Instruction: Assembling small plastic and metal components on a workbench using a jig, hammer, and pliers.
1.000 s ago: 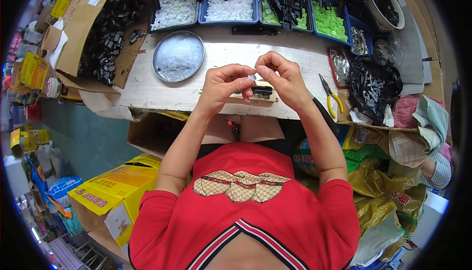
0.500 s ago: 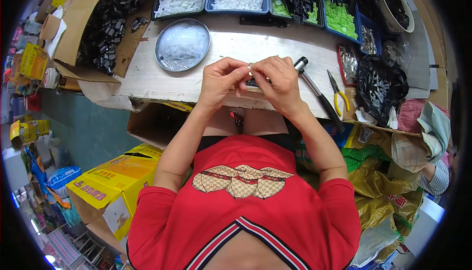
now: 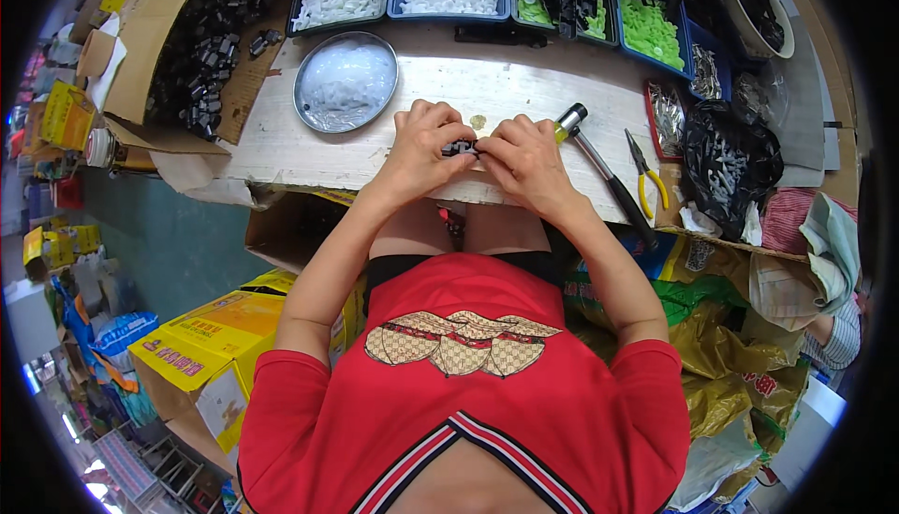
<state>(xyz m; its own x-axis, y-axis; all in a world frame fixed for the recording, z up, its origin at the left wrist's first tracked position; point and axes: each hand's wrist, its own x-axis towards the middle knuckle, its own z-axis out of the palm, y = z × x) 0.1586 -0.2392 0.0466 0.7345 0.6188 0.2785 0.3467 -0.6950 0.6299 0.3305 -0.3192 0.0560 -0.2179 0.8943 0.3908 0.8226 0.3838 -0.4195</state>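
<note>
At the table's front edge, a small black part sits between my hands, mostly covered by fingers. My left hand is closed, with its thumb and fingertips gripping the left side of the part. My right hand has its fingers curled and its thumb and fingertips pressed to the part's right end. Just right of that hand lies a hammer, its metal head near my knuckles; something yellow-green shows beside the head. Yellow-handled pliers lie farther right.
A round metal dish of whitish pieces stands left of my hands. A cardboard box of black parts is at far left. Blue trays with white and green pieces line the back. A black bag and a red tray stand right.
Both hands have lowered onto the black part at the table's edge and turned palms down. Earlier the fingertips pinched together above it. The yellow-green thing now shows beside the hammer's head.
</note>
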